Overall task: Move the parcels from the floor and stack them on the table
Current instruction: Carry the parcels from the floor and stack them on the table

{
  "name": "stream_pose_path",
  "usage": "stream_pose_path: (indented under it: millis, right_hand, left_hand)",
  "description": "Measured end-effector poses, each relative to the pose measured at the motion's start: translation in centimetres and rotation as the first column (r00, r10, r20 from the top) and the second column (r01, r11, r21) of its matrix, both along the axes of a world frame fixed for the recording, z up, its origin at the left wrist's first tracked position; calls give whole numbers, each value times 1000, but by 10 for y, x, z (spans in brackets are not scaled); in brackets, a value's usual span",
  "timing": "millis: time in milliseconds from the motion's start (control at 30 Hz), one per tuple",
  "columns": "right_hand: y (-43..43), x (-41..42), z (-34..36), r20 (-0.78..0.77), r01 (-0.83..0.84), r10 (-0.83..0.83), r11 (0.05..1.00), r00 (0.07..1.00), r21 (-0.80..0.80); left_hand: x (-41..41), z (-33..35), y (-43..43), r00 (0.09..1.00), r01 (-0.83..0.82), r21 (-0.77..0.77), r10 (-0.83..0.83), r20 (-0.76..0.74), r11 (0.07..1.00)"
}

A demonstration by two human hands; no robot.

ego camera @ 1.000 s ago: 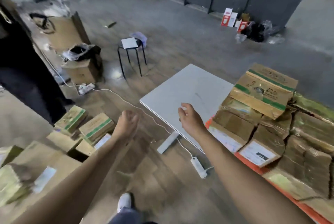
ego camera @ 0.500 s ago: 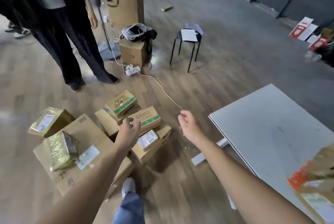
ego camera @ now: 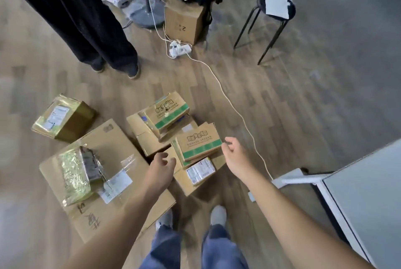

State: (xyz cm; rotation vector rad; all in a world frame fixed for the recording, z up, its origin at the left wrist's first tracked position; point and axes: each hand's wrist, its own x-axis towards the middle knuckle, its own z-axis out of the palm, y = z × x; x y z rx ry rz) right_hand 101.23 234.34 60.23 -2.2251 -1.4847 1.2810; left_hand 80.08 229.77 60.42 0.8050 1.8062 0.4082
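**Two bare hands over parcels on the floor**

A wide wooden floor [ego camera: 282, 117] fills the room. The corner of a white bench [ego camera: 368, 203] shows at the lower right, well apart from the boxes. A person in blue jeans stands over a cluster of parcels, all on the floor.

The biggest is a large flat carton [ego camera: 112, 138] on the left, with a green-wrapped parcel [ego camera: 74, 176] lying on top of it. Beyond it, a gold-taped parcel [ego camera: 63, 118] sits alone. Toward the middle are two green-banded parcels: the far one [ego camera: 167, 113], and the near one [ego camera: 198, 142], which rests on a labelled box [ego camera: 200, 171].

The left hand [ego camera: 159, 170] hangs just left of the near green-banded parcel. The right hand [ego camera: 235, 156] is just beside its right edge. On both hands the fingers are loosely curled and hold nothing.
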Motion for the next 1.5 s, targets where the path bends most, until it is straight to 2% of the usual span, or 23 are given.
stream_pose_path:
  millis: [167, 433, 600, 733, 867, 967, 1100, 1200, 1300, 1500]
  right_hand:
    - [44, 7, -74, 29, -35, 36, 999, 999, -42]
    - [103, 48, -209, 159, -133, 149, 985, 976, -109]
    - [114, 54, -263, 143, -111, 141, 974, 980, -198]
    - [113, 48, -274, 81, -72, 91, 974, 993, -217]
    - [115, 51, -244, -18, 85, -90, 975, 996, -205]
    - [116, 55, -198, -95, 174, -195, 966, 976, -193]
    - [104, 54, -126, -140, 190, -212, 969, 967, -159]
    - [91, 54, -68, -142, 242, -249, 968, 958, -61]
    - [72, 52, -11, -188, 332, -321, 943, 928, 28]
    - [10, 76, 72, -290, 587, -545, 806, 786, 77]
  left_hand:
    - [22, -53, 38, 999, -10, -89, 13, 38, 996]
    - [67, -169, 93, 992, -95, -131, 106, 75, 987]
    - [62, -229, 99, 985, -136, -272, 160, 68, 953]
    - [59, -246, 97, 965, -177, -379, 236, 116, 908]
    - [57, -225, 96, 947, -254, -387, 309, 86, 886]
    - [55, -181, 97, 933, -280, -360, 341, 116, 890]
    - [51, -105, 98, 923, -298, -320, 357, 143, 899]
    - [51, -51, 100, 909, -302, -291, 367, 199, 908]
    - [50, 2, 103, 915, -240, -214, 295, 276, 947]
    - [71, 77, 92, 930, -38, -113, 76, 359, 993]
